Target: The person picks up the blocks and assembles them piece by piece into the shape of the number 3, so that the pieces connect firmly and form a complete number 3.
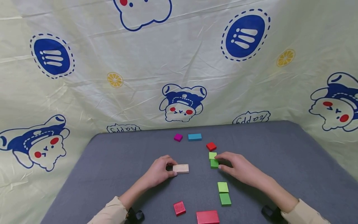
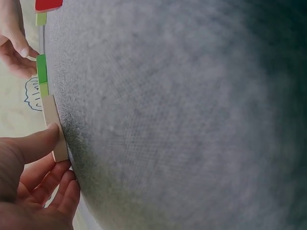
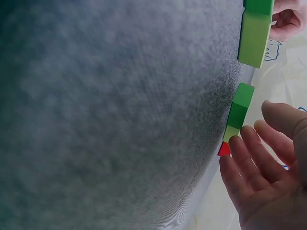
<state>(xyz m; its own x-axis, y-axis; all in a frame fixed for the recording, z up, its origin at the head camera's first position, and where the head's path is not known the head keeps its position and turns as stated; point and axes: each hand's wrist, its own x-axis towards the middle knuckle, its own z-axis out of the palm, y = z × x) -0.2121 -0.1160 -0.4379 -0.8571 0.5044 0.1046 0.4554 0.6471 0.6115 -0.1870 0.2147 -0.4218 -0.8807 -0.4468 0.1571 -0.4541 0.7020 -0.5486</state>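
My left hand (image 1: 160,169) pinches a plain wooden block (image 1: 181,169) at its left end. In the left wrist view, the thumb lies on the face of the wooden block (image 2: 56,132) with the fingers at its lower end. My right hand (image 1: 237,166) is beside a light green block (image 1: 213,155) and a green block (image 1: 214,164), which stand end to end. Its fingertips are right at the light green one. In the right wrist view, the right hand (image 3: 268,167) has its fingers spread and its thumb apart from the green block (image 3: 241,106).
Beyond the green pair lies a red block (image 1: 211,146), with blue (image 1: 195,137) and magenta (image 1: 178,137) blocks at the back. Nearer me are another light green block (image 1: 223,187), a green block (image 1: 225,199), a small red block (image 1: 179,208) and a larger red block (image 1: 208,217). A printed curtain (image 1: 139,56) hangs behind the grey table (image 1: 112,161).
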